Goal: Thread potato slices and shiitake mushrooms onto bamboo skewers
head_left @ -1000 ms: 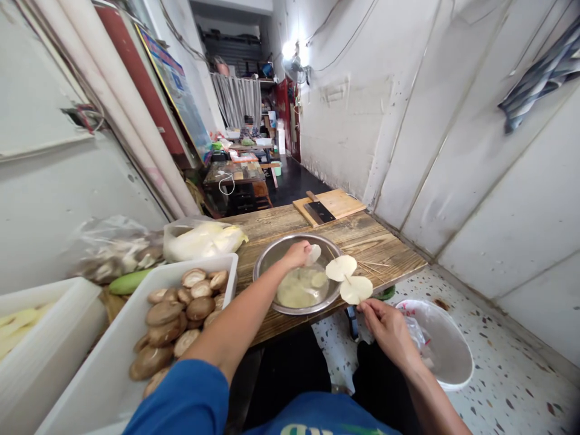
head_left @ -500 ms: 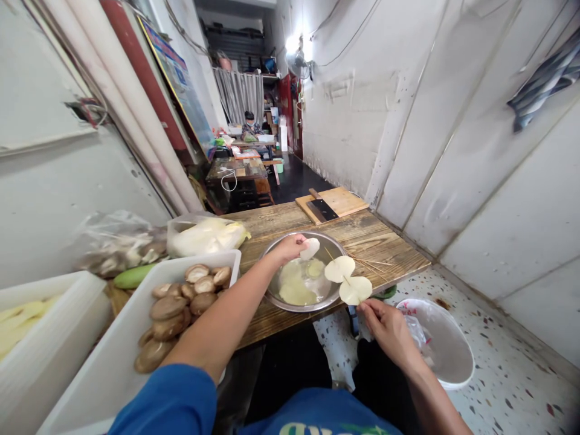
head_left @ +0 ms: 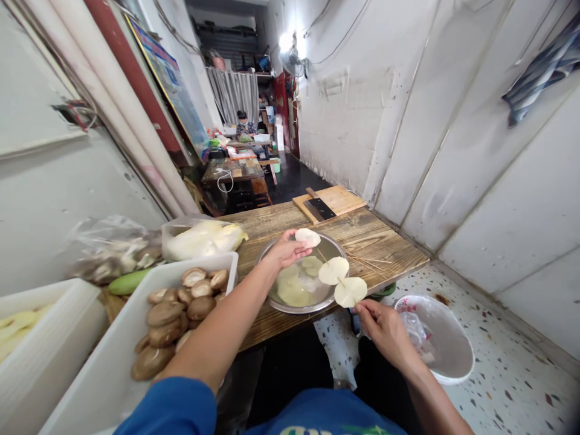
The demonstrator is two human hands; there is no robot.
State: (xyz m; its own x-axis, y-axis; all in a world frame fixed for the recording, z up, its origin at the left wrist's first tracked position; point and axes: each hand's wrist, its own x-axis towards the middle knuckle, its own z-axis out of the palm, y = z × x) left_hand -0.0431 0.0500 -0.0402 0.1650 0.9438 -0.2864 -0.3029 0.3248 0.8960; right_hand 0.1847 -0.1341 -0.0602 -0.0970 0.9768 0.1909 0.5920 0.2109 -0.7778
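At a wooden table (head_left: 389,241), the left hand (head_left: 286,249) is holding a loose pale slice (head_left: 309,237) over a metal bowl (head_left: 302,311) while the right hand (head_left: 385,331), clear of it, is pinching a skewer (head_left: 322,255) bearing two threaded slices (head_left: 350,292), which could split if the skewer is twisting.

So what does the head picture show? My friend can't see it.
The right hand holds a stick threaded with two pale slices; the left hand holds another slice over a metal bowl. Mushrooms sit in a white tub on the left.
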